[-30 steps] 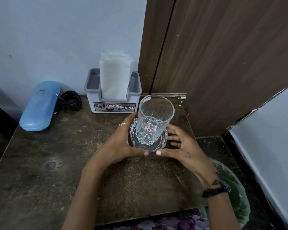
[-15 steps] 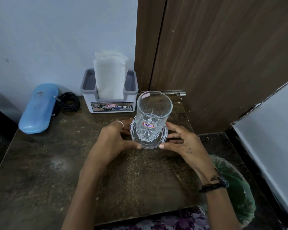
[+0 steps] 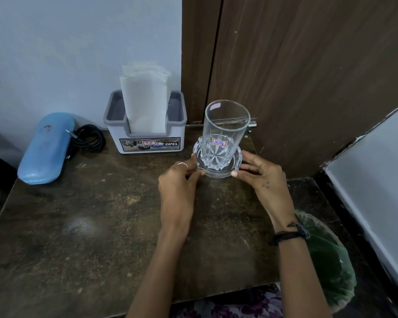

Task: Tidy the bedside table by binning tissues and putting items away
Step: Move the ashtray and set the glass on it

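Here, glass [image 3: 225, 131] on coaster [image 3: 217, 165], between both hands [image 3: 221, 180].

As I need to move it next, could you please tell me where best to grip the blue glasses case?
Grip the blue oblong glasses case across its narrow middle, fingers coming from above: it lies flat on the dark table, long sides exposed, though the black coiled cable crowds its right side.

glass [image 3: 225, 131] on coaster [image 3: 217, 160], holder [image 3: 145, 138] seemingly behind-left
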`<action>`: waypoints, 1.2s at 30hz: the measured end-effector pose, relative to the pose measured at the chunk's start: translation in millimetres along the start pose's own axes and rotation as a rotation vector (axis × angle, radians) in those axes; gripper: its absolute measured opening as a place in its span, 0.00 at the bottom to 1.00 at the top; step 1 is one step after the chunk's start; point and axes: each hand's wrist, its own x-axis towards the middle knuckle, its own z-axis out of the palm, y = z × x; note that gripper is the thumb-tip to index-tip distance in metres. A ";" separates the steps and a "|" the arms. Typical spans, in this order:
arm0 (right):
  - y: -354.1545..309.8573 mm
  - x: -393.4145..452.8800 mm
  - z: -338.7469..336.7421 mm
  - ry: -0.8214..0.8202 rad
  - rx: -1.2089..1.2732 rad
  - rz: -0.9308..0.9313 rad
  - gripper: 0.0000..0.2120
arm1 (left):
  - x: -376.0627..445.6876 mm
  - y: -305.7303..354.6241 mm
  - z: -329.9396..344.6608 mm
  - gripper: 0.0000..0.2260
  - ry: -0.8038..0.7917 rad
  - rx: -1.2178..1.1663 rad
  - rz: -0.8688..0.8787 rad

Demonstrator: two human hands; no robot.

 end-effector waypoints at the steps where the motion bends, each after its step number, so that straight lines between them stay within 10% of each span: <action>1: -0.1 2.9 1.2 0.021 0.002 -0.005 0.25 | 0.5 0.4 1.8 0.15 0.020 -0.004 -0.004; 36: 8.1 33.4 37.7 0.292 0.048 0.030 0.17 | 35.7 -2.8 21.4 0.12 0.160 0.218 0.082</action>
